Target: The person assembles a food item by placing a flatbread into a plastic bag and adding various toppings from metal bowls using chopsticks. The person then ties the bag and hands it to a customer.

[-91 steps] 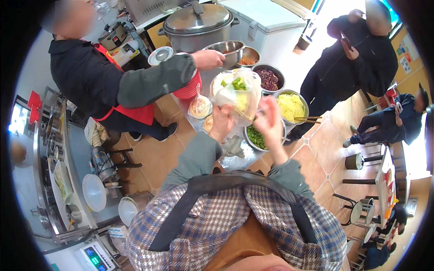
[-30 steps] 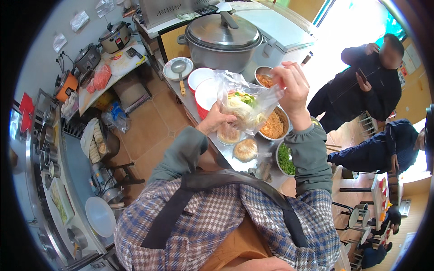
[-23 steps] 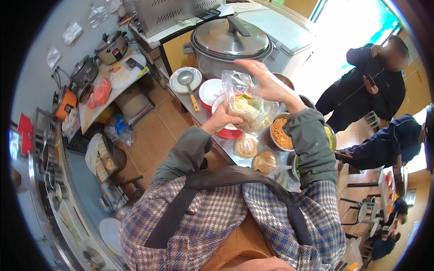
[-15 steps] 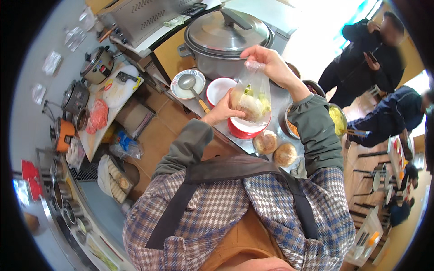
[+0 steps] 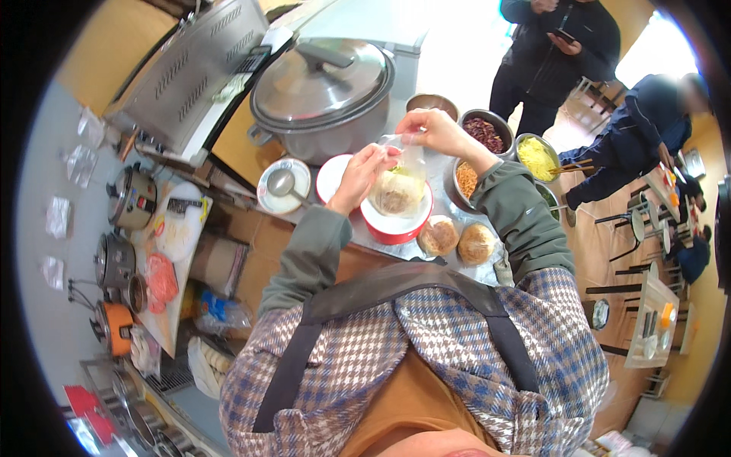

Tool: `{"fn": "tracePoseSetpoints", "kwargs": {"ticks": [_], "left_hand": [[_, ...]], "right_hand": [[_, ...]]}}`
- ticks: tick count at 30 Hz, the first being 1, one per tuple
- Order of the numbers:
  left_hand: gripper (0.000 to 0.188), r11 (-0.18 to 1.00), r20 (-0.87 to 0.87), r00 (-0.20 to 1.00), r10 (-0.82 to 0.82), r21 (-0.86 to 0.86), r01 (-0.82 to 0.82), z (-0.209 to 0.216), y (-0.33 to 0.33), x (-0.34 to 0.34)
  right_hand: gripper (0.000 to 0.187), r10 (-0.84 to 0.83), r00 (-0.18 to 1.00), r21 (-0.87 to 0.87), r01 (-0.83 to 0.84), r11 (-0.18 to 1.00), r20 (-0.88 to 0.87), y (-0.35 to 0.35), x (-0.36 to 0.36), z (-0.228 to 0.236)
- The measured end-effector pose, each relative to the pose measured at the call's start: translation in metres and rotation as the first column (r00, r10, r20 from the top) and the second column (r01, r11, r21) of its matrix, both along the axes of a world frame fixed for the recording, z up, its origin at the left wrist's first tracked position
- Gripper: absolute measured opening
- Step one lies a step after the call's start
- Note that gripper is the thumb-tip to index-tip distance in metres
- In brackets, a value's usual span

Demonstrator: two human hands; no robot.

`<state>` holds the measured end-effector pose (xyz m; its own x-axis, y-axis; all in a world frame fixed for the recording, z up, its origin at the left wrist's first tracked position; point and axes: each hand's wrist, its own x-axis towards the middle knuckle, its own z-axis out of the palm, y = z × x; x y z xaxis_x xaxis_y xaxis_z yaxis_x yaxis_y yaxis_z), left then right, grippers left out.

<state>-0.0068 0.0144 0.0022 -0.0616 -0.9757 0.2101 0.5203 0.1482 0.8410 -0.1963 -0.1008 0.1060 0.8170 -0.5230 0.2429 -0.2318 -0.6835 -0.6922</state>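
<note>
Bag (image 5: 397, 186) has come down over the red bowl (image 5: 396, 225) now, both hands (image 5: 364, 171) (image 5: 430, 126) pinching its top shut — filling looks done.

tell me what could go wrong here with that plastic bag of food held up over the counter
1. The left hand and right hand hold the clear bag of food only by its top, above the red bowl; if the thin plastic slips or tears, the food may spill.
2. Two round buns sit near the counter's front edge, beside the right sleeve; a careless elbow could perhaps knock them off.
</note>
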Motion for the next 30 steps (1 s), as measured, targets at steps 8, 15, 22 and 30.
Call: {"fn": "tracePoseSetpoints", "kwargs": {"ticks": [8, 15, 22, 30], "left_hand": [[0.035, 0.898, 0.697, 0.568, 0.438, -0.318, -0.303, 0.005, -0.011, -0.018], [0.023, 0.981, -0.105, 0.986, -0.126, 0.132, 0.139, 0.051, -0.002, 0.006], [0.033, 0.996, 0.627, 0.777, -0.066, 0.092, 0.011, 0.040, 0.004, -0.007], [0.026, 0.986, 0.793, 0.593, 0.140, -0.058, -0.155, 0.038, -0.010, -0.023]], "right_hand": [[0.020, 0.013, 0.999, -0.177, -0.022, 0.984, -0.051, 0.007, -0.013, 0.001], [0.016, 0.051, 0.990, -0.155, -0.031, 0.987, 0.128, 0.024, -0.031, 0.010], [0.015, 0.148, 0.978, -0.085, -0.136, 0.987, 0.150, 0.024, -0.021, 0.010], [0.038, -0.070, 0.980, 0.142, 0.044, 0.989, 0.184, 0.011, -0.018, -0.039]]}}
